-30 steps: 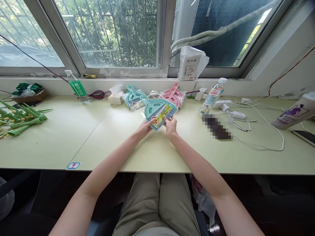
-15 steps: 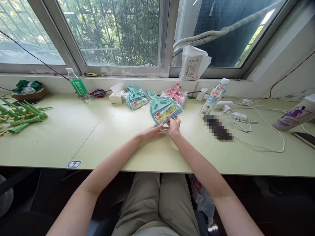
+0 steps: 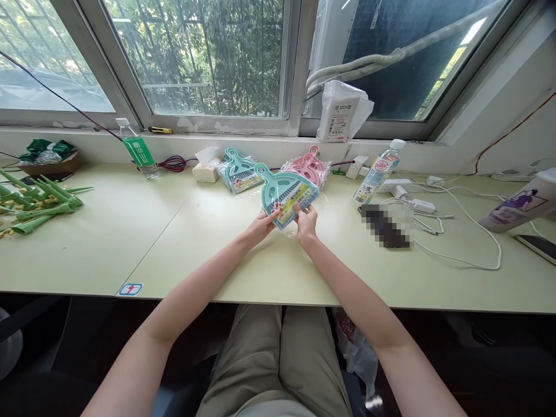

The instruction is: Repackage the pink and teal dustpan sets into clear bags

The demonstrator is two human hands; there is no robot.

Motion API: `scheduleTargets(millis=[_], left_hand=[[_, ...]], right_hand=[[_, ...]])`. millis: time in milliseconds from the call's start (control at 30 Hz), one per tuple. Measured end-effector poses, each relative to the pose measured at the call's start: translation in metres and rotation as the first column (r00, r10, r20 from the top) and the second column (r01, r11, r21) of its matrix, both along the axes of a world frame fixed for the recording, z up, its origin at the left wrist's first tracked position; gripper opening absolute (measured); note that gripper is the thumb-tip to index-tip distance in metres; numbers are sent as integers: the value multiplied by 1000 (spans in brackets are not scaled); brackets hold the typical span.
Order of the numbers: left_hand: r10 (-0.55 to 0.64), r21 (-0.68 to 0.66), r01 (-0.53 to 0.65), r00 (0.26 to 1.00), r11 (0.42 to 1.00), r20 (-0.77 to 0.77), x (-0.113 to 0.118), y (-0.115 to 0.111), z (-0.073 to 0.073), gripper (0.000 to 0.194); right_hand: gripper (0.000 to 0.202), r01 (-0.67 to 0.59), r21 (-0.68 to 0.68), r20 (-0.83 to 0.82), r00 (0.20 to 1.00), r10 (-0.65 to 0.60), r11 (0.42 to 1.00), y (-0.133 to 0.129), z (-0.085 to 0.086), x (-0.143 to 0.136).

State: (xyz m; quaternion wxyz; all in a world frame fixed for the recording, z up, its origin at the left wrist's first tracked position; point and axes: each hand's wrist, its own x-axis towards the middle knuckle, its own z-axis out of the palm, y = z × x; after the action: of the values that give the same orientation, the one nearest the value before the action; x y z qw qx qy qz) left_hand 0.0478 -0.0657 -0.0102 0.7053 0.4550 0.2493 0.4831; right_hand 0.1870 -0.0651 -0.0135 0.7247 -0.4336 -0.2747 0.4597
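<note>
Between my two hands is a teal mini dustpan and brush set (image 3: 284,194) in a clear wrapper with a printed label, its handle tilted up to the left. My left hand (image 3: 262,226) grips the lower left edge, thumb on the front. On the lower right edge my right hand (image 3: 306,221) is closed, thumb over the label. Just behind it lie a second teal dustpan set (image 3: 238,172) on the left and a pink dustpan set (image 3: 309,167) on the right, both wrapped.
A tissue pack (image 3: 205,168) and a green-labelled bottle (image 3: 139,152) stand at the back left. Green plant-like pieces (image 3: 47,202) lie far left. To the right are a clear bottle (image 3: 379,172), a blurred dark object (image 3: 386,227), white cables (image 3: 473,263) and a tumbler (image 3: 519,201).
My left hand has shifted from beneath the dustpan set to its left edge and now grips it there. The set has moved slightly left and turned a little.
</note>
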Motion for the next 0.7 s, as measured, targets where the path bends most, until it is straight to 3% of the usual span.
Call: scheduleTargets(millis=[167, 400, 700], left_hand=[[41, 18, -41, 999, 999, -27, 2, 0, 0, 39], [224, 26, -222, 965, 975, -137, -2, 3, 1, 45], [269, 57, -263, 946, 963, -178, -2, 5, 1, 44]], right_hand=[[30, -17, -1, 9, 1000, 17, 1000, 2, -1, 2], [25, -162, -1, -24, 986, 162, 987, 6, -4, 0], [26, -256, 2, -85, 963, 255, 967, 4, 1, 2]])
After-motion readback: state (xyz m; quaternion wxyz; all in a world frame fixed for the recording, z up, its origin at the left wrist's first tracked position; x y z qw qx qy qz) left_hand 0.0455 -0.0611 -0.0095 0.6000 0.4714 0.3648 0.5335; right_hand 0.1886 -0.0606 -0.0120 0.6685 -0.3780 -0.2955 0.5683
